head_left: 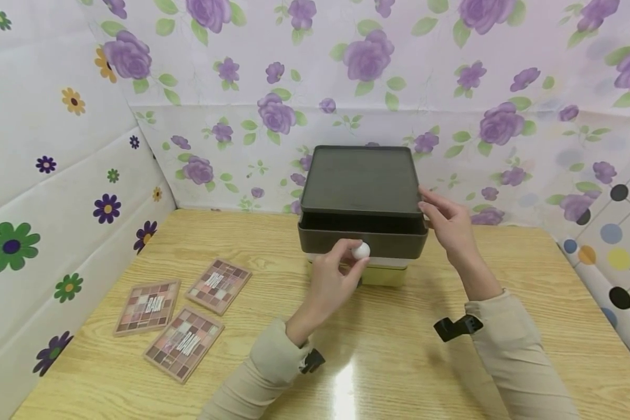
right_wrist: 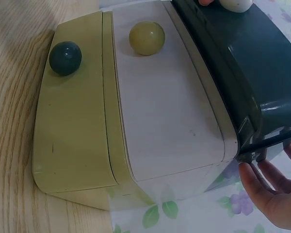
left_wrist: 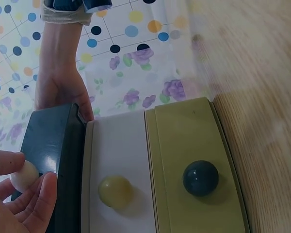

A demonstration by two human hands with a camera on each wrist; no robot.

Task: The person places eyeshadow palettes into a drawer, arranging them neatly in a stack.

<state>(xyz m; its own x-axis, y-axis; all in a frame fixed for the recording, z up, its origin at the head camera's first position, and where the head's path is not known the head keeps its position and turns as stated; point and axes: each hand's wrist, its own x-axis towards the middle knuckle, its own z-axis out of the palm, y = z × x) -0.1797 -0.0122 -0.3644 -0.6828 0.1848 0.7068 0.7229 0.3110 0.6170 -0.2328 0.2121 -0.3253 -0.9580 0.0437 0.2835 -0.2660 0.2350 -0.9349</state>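
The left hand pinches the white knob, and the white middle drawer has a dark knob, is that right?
Not quite: the left hand pinches the white knob, but the white middle drawer has a yellow knob, not dark, as the right wrist view shows.

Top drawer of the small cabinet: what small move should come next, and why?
Probably a gentle pull on the white knob: the left hand pinches it, the top drawer stands only partly open, and the right hand, at the side of the cabinet, could steady it.
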